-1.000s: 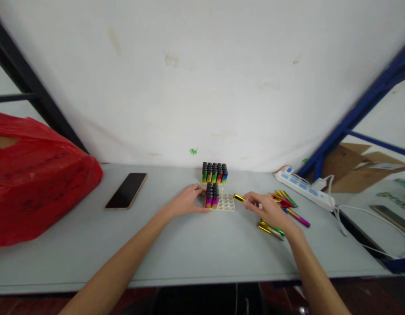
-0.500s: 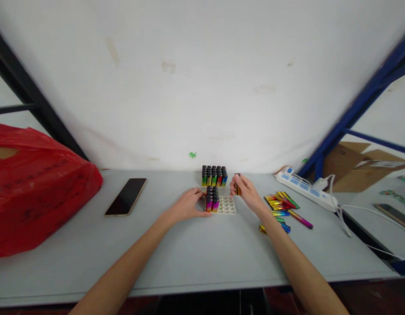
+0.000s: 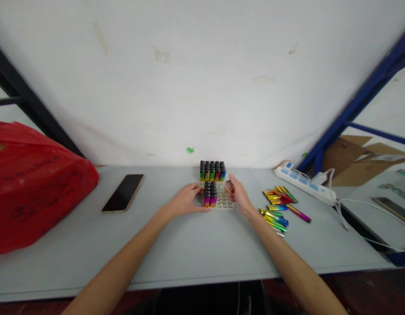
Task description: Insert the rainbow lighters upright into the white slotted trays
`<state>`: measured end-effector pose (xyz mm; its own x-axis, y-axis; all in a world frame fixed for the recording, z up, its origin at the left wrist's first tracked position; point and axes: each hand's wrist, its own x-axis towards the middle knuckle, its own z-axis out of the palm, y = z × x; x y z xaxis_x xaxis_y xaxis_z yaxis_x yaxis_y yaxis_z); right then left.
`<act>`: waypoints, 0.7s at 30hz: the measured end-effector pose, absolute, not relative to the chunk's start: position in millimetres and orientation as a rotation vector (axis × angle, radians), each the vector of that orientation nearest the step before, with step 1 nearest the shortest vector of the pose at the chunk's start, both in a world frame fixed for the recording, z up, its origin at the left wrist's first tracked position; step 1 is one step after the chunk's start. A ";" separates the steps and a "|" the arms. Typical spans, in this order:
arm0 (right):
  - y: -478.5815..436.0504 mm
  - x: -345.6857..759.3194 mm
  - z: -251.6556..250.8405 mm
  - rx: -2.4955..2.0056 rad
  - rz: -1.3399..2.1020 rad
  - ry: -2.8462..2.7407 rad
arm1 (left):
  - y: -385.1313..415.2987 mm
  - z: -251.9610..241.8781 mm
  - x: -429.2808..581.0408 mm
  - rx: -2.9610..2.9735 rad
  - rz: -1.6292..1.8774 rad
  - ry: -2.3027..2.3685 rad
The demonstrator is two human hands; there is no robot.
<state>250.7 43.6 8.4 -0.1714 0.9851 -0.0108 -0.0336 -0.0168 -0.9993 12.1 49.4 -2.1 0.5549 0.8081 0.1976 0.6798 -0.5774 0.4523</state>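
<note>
Near the middle of the table a white tray with round-edged slots (image 3: 225,202) holds upright black-topped lighters (image 3: 210,195) in its left part. My left hand (image 3: 188,200) is beside the tray's left side, thumb and fingers spread around its edge. Over the tray's right part, my right hand (image 3: 235,192) pinches a lighter (image 3: 230,184), mostly hidden by the fingers. Behind the tray stands a block of multicoloured lighters (image 3: 212,171) with black tops. Loose shiny lighters (image 3: 277,206) lie in a pile to the right, beside my right forearm.
A phone (image 3: 123,193) lies on the table (image 3: 176,258) at left, near a large red bag (image 3: 41,188). At right are a white power strip (image 3: 304,185) with cables, a cardboard box (image 3: 353,159) and blue shelf posts. A white wall (image 3: 202,87) rises behind.
My right hand has moved left and slightly down with the lighter, from beyond the tray's right edge to over its slots. My left hand stays beside the tray. The view has shifted slightly.
</note>
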 end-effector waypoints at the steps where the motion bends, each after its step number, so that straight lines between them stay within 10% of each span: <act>1: 43.7 250.3 7.2 -1.125 1.343 -1.297 | 49.7 -2.7 11.9 2.468 0.567 1.220; 21: 42.7 250.0 1.1 -1.203 1.190 -1.425 | 51.9 0.8 8.7 2.438 0.566 1.160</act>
